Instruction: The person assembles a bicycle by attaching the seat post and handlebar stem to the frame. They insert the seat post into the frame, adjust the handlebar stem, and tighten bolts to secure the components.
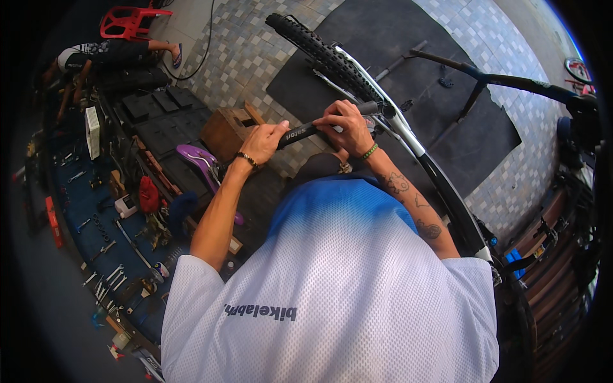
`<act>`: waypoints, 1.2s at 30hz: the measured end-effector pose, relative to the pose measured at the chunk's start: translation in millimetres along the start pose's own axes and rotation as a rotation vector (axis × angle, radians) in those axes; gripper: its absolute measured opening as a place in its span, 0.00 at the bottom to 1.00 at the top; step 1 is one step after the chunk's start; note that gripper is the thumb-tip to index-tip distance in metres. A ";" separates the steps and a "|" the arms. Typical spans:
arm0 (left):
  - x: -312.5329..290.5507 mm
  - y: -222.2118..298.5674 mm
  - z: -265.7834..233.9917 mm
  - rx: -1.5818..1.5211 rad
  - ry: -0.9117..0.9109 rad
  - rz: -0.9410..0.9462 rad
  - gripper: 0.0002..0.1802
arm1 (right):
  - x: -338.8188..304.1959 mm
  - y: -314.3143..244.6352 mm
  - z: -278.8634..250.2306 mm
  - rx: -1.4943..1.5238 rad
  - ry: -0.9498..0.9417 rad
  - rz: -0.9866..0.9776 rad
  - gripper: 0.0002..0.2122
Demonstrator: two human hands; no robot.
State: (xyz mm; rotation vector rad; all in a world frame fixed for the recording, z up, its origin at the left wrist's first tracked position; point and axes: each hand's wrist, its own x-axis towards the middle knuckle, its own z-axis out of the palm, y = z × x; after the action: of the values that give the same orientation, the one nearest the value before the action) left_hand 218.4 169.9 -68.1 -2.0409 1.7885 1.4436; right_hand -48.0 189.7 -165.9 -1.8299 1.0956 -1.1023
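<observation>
A black seatpost [297, 135] runs across in front of me, with a purple saddle [199, 161] at its left end. My left hand [260, 144] is wrapped round the post close to the saddle. Further along, my right hand [348, 127] pinches the post between thumb and fingers. Beyond the right hand a dark grey tube [368, 108] reaches the bicycle frame [408, 135], which is white and black; I cannot tell whether post and tube are one piece. A knobbly black tyre [316, 50] is at the frame's far end.
A dark mat [408, 38] lies on the tiled floor, with a black stand [460, 67] over it. On my left are a wooden box [225, 134], a black case [159, 112] and a blue tool board [70, 210] with several wrenches. A person's leg [163, 46] and a red chair [124, 24] are far left.
</observation>
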 end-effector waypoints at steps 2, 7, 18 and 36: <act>-0.5 -0.1 0.0 0.005 -0.002 0.002 0.38 | -1.2 0.5 0.9 -0.001 0.003 0.002 0.10; 6.8 2.3 -2.9 0.019 0.013 0.025 0.37 | 4.9 7.1 1.6 -0.012 0.005 0.004 0.10; 15.1 -11.8 4.8 0.010 0.071 0.110 0.38 | 5.7 6.2 -0.4 -0.019 0.001 0.013 0.11; 11.8 16.7 5.6 0.161 0.022 0.091 0.35 | 4.9 5.4 -1.8 -0.036 0.021 0.032 0.11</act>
State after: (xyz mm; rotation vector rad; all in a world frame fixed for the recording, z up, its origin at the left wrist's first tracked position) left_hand 200.3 159.2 -70.7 -1.9284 1.9600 1.2561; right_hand -49.9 182.9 -168.5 -1.8264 1.1598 -1.0922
